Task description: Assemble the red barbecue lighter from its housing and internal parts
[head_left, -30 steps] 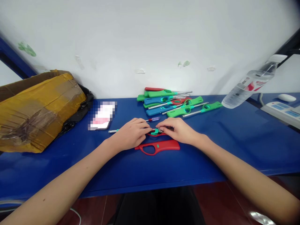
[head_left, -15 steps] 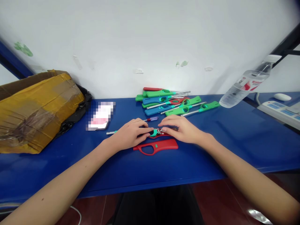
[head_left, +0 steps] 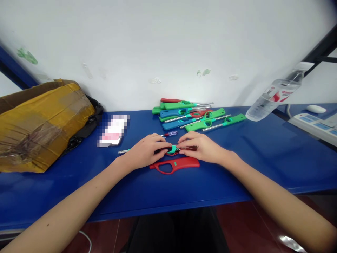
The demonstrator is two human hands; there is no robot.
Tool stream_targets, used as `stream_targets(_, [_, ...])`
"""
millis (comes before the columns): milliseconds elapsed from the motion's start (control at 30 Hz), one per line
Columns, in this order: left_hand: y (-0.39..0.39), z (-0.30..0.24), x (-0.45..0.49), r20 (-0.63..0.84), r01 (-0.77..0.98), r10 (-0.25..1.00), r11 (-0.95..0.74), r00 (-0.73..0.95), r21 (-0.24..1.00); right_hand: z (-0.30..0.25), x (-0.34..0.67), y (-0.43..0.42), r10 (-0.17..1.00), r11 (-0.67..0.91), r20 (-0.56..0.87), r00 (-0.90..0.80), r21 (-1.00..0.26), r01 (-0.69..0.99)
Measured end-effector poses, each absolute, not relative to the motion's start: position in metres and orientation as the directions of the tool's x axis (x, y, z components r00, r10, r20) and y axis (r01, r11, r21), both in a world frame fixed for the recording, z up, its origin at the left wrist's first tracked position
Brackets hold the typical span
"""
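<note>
An opened utility lighter [head_left: 173,150] with a teal trigger lies across the middle of the blue table. Its metal tube tip [head_left: 123,151] sticks out to the left, beyond my wrist. My left hand [head_left: 149,149] is closed around the tube side of the lighter, thumb at the front and fingers behind. My right hand [head_left: 204,147] pinches a dark reddish piece [head_left: 190,148] at the handle end, where thin wire shows beside the trigger. Just in front, a loose red lighter shell half [head_left: 185,163] rests flat, touching neither hand's fingertips.
Behind my hands lies a small screwdriver [head_left: 170,134]. Green, blue and red lighters [head_left: 207,123] are heaped by the wall. A phone [head_left: 114,130] and a taped carton [head_left: 47,123] are on the left. To the right are a water bottle [head_left: 275,93] and a power strip [head_left: 313,124].
My right fingers have gone from the wires near the trigger to a pinch on the dark reddish piece, which now shows raised across the handle. My left hand has stayed nearly still.
</note>
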State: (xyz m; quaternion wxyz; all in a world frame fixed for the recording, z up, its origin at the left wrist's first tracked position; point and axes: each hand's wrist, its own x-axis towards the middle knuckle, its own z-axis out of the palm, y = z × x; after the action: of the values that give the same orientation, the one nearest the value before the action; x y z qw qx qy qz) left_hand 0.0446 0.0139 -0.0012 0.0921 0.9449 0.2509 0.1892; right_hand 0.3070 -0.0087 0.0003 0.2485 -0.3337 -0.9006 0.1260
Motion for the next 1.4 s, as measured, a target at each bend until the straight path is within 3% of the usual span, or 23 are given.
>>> stream_targets(167, [0.008, 0.006, 0.045, 0.349, 0.423, 0.539, -0.833, 0.767, 0.356, 0.001, 0.307, -0.009, 0.673, 0.736, 0.363, -0.644, -0.413, 0.537])
stream_targets(767, [0.003, -0.001, 0.051, 0.353, 0.418, 0.529, -0.84, 0.772, 0.344, 0.001, 0.306, -0.009, 0.69, 0.72, 0.329, -0.644, -0.401, 0.567])
stream_targets(1167, [0.007, 0.0, 0.043, 0.357, 0.42, 0.407, -0.907, 0.841, 0.045, 0.005, 0.306, -0.011, 0.63, 0.776, 0.354, -0.691, -0.238, 0.585])
stream_targets(1400, [0.006, 0.002, 0.046, 0.314, 0.441, 0.479, -0.878, 0.82, 0.188, 0.004, 0.306, -0.011, 0.602, 0.791, 0.363, -0.712, -0.15, 0.593])
